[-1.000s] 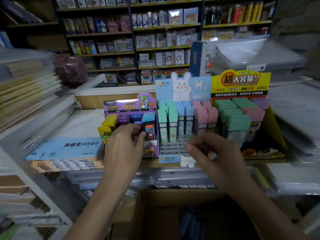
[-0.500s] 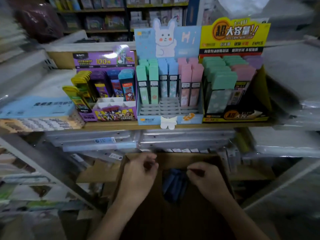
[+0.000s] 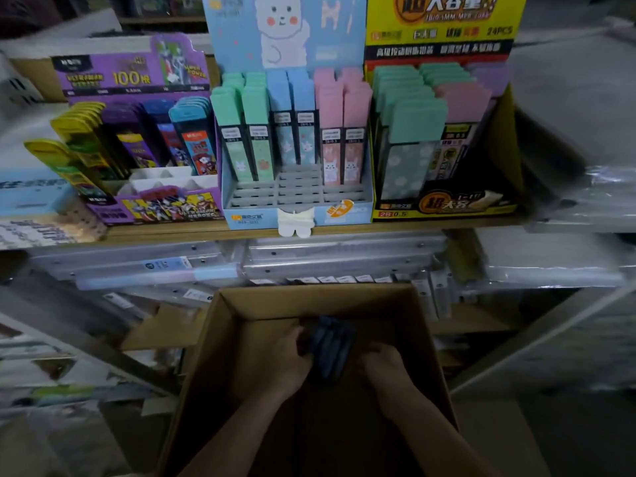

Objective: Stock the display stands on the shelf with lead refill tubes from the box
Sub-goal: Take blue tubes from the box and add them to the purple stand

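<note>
Box (image 3: 311, 299) interior v. dark: fingers of left hand (image 3: 288, 360) & right hand (image 3: 382, 367) lost in shadow beside dark blue bundle (image 3: 332, 344), grip can't be told; bundle contents unclear. Blue stand (image 3: 285, 32) & yellow stand (image 3: 444, 39) headers cut by top edge. Stock at far right blurred.

Dim, murky light; blurred, warped edges

clear plastic-wrapped packs (image 3: 344, 259) lie stacked in the middle; a pale blue pack (image 3: 31, 191) lies far left.
</note>
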